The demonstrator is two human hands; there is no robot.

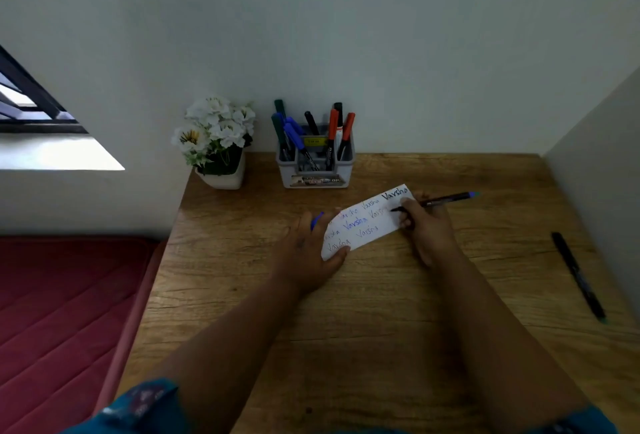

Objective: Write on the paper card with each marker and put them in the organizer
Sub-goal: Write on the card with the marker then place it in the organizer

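Wood-grain surface (381,312): paper card (367,222) mid-surface, mostly filled; right hand (427,224) gripped a marker (446,198) writing, left hand (306,246) flat on the card, blue cap (317,220) under fingers. Organizer (317,170) at back edge held most; one black marker (578,276) left by right edge.

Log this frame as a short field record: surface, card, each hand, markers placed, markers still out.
surface: wooden desk
card: white paper card, flat on the desk, several written words on it
left hand: left hand steadies the card's left end; something blue under its fingers, unclear what
right hand: right hand holds a dark marker in a writing grip, tip on the card
markers placed: several green, blue, black and red ones upright in the grey organizer
markers still out: one black marker lying at the desk's right edge
other: white flower pot left of the organizer
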